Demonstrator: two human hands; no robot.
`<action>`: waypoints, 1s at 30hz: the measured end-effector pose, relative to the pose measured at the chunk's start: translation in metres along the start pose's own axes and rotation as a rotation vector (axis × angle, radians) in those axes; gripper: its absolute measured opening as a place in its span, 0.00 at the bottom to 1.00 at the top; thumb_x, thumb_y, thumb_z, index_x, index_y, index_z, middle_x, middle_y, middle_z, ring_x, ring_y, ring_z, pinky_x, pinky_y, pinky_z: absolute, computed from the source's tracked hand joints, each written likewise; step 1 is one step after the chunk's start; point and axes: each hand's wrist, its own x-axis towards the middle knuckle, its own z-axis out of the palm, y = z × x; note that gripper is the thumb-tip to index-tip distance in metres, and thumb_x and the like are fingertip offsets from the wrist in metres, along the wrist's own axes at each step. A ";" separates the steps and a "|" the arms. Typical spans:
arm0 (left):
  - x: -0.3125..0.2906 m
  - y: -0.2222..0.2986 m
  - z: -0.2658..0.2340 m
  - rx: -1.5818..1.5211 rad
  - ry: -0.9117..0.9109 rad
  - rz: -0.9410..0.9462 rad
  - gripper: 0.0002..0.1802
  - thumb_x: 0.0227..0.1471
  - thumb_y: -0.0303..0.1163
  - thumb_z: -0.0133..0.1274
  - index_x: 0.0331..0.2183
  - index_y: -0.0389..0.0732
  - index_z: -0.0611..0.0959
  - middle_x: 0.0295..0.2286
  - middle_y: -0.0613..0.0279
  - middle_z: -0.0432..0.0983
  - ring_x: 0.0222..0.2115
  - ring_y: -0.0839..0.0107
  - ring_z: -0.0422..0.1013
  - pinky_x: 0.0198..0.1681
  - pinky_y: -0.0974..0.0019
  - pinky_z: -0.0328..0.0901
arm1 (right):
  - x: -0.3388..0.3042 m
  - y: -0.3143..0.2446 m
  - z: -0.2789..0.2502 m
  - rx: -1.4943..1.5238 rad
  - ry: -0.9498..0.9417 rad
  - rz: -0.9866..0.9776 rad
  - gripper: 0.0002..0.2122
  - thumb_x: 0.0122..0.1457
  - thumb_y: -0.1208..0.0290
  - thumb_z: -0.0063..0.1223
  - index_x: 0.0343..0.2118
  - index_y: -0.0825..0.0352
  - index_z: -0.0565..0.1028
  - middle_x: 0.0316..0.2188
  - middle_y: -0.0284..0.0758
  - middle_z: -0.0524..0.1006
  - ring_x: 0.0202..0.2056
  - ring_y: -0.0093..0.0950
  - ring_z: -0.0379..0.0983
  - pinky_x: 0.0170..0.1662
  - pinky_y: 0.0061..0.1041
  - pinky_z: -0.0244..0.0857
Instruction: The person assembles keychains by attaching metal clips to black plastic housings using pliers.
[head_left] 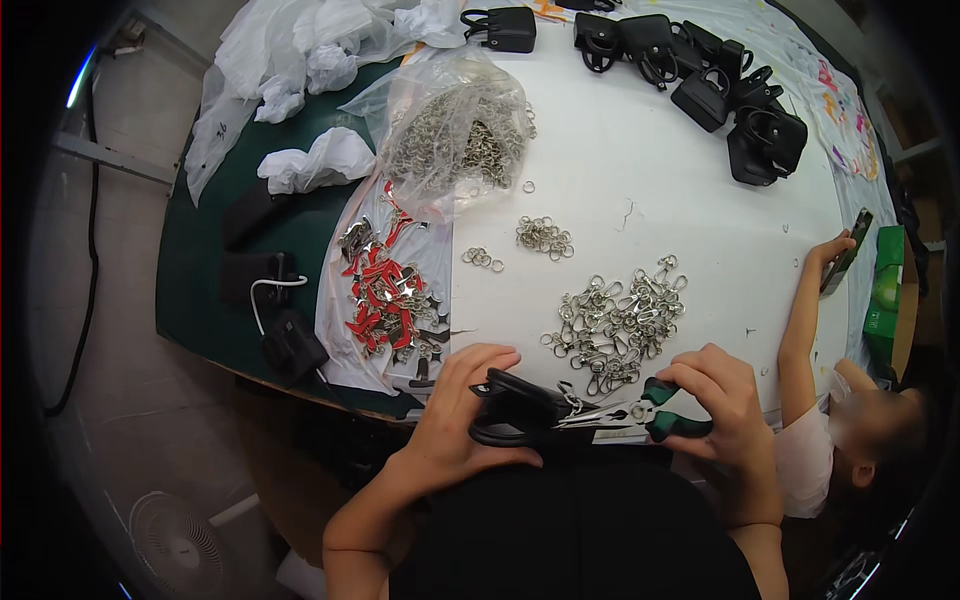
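**Pliers at work on a small black bag, low in the frame**

Bag and pliers sit together at the bottom centre. The small black bag (515,410) is gripped in the left hand (462,415), whose fingers curl over its top edge and hold it against the near edge of the tabletop (640,190). The right hand (725,410) is closed around the green handles of a pair of pliers (625,412), whose metal nose points left and meets a silver clasp at the bag's side. Whether that clasp is already fixed on cannot be told.

Just above the hands, in the middle of the frame, lies a loose heap of silver swivel clasps (615,320). Further up are a small cluster of split rings (544,236) and a few more rings to its left. A clear plastic bag of rings (462,130) sits at upper centre. To the left, on a sheet of plastic, lie red and silver metal tags (385,290).

Along the upper right, a group of black bags (705,80) like the one in hand stands together, and one more stands at top centre; from here it is unclear whether they carry hardware. Judging by the large heap of clasps, much fitting is left.

At the right edge, another person's hand (828,250) rests on the tabletop beside a dark phone-like object. Crumpled white plastic (300,60) fills the upper left.
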 end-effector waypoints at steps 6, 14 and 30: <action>0.013 -0.018 -0.013 -0.279 0.060 0.031 0.27 0.42 0.27 0.70 0.43 0.35 0.74 0.42 0.50 0.76 0.43 0.65 0.73 0.49 0.63 0.67 | -0.024 0.043 0.003 0.022 0.246 0.410 0.26 0.45 0.72 0.68 0.49 0.68 0.73 0.41 0.40 0.75 0.44 0.37 0.71 0.45 0.31 0.65; 0.034 -0.039 -0.018 -0.080 -0.072 0.009 0.27 0.38 0.22 0.67 0.43 0.37 0.76 0.41 0.56 0.79 0.44 0.62 0.76 0.58 0.56 0.63 | -0.023 0.064 0.012 -0.550 0.509 0.524 0.25 0.51 0.68 0.64 0.53 0.66 0.72 0.51 0.37 0.71 0.56 0.38 0.62 0.65 0.40 0.36; 0.030 -0.050 -0.069 -0.003 0.231 -0.206 0.17 0.43 0.25 0.66 0.39 0.37 0.83 0.38 0.58 0.79 0.30 0.69 0.75 0.37 0.67 0.68 | 0.145 0.043 0.103 -0.010 0.117 -0.136 0.05 0.49 0.72 0.64 0.28 0.62 0.80 0.30 0.30 0.77 0.37 0.29 0.71 0.44 0.31 0.61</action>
